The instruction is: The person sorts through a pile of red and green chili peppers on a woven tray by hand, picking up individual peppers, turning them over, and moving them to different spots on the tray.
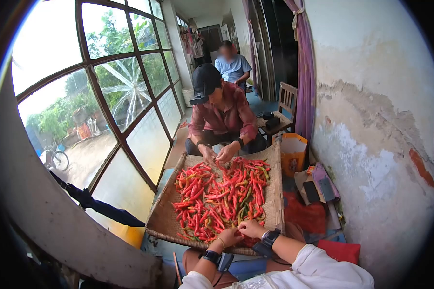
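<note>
Red chili peppers (222, 192), with some green ones mixed in, lie heaped on a woven tray (162, 212). At the tray's near edge, my left hand (230, 237) has its fingers pinched together over the peppers. Close beside it, my right hand (250, 228) is also closed, its fingertips meeting the left ones around what looks like a chili pepper. The fingers partly hide that pepper. Both my wrists carry dark strapped devices.
Across the tray, a person in a dark cap (222, 113) handles peppers at the far edge. Another person (234, 67) sits farther back. To the right are a wooden chair (288, 98), an orange bag (294, 154) and phones (311, 191). A dark umbrella (101, 204) leans left, by the windows.
</note>
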The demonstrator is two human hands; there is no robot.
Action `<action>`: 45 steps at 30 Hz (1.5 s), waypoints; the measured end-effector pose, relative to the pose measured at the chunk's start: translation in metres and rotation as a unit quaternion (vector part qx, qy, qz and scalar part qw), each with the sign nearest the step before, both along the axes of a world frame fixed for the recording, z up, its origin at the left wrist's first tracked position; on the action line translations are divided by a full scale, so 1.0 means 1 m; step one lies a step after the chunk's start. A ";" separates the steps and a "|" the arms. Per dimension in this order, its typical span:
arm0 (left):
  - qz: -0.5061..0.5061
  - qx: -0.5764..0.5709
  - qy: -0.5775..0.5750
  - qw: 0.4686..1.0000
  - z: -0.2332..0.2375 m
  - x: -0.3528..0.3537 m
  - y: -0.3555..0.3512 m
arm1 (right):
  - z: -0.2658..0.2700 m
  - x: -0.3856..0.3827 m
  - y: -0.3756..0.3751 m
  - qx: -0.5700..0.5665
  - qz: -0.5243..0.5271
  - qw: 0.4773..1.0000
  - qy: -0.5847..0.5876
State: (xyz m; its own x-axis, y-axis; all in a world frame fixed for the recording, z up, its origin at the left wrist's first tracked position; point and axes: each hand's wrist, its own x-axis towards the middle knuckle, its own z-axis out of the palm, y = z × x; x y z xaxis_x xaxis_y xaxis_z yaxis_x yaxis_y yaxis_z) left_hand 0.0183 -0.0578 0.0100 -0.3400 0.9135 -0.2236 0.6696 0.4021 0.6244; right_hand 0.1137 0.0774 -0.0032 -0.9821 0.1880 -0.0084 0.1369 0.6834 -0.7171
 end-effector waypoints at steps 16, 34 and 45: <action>0.122 0.173 -0.129 0.969 -0.008 0.007 -0.009 | -0.007 0.004 -0.006 -0.131 -0.026 0.990 0.041; 0.181 0.187 -0.237 0.936 0.018 -0.011 -0.008 | 0.006 0.000 0.011 -0.030 -0.117 0.993 0.013; 0.296 0.346 -0.250 0.855 0.069 -0.070 0.046 | 0.004 -0.005 0.007 0.099 0.195 0.950 -0.224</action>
